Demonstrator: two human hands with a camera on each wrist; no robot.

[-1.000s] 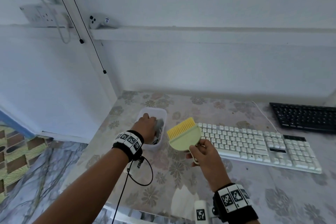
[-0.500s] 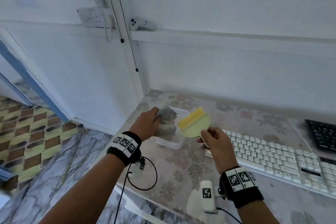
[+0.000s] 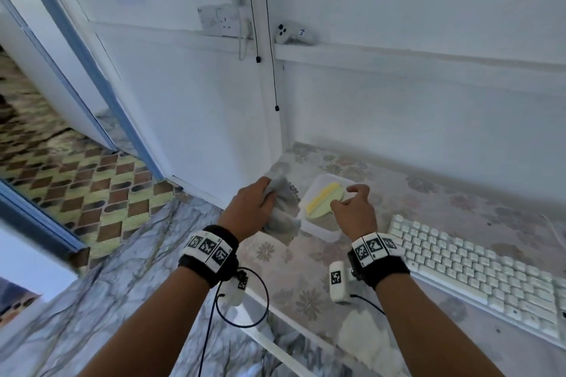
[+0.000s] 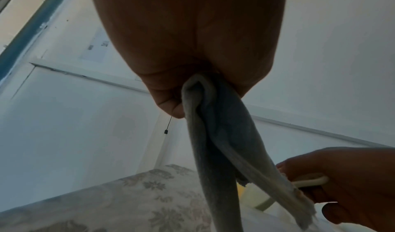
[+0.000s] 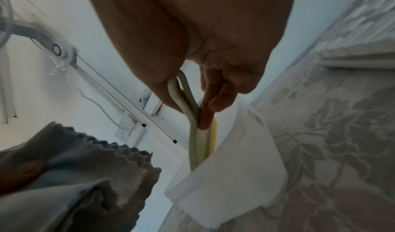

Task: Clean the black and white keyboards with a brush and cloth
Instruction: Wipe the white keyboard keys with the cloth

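At the far left corner of the floral-patterned desk (image 3: 312,300), the head view shows a white plastic container (image 3: 321,228) with the pale green, yellow-bristled brush (image 3: 321,203) lying in it. The right hand (image 3: 355,211) is over the container with its fingers curled at the brush handle. Just left of it, the left hand (image 3: 254,208) grips a bunched grey cloth (image 3: 281,214) that hangs down beside the container. The white keyboard (image 3: 477,272) lies to the right, near the desk's front edge; the black keyboard is out of view.

In the left wrist view, the left hand (image 4: 192,49) is clenched around the cloth (image 4: 218,142), which drapes down in folds above the desk (image 4: 107,202).

In the right wrist view, the right hand (image 5: 203,49) pinches the brush's looped handle (image 5: 186,100) between thumb and fingers, the brush head sunk into the container (image 5: 230,176). The cloth (image 5: 85,168) shows at lower left.
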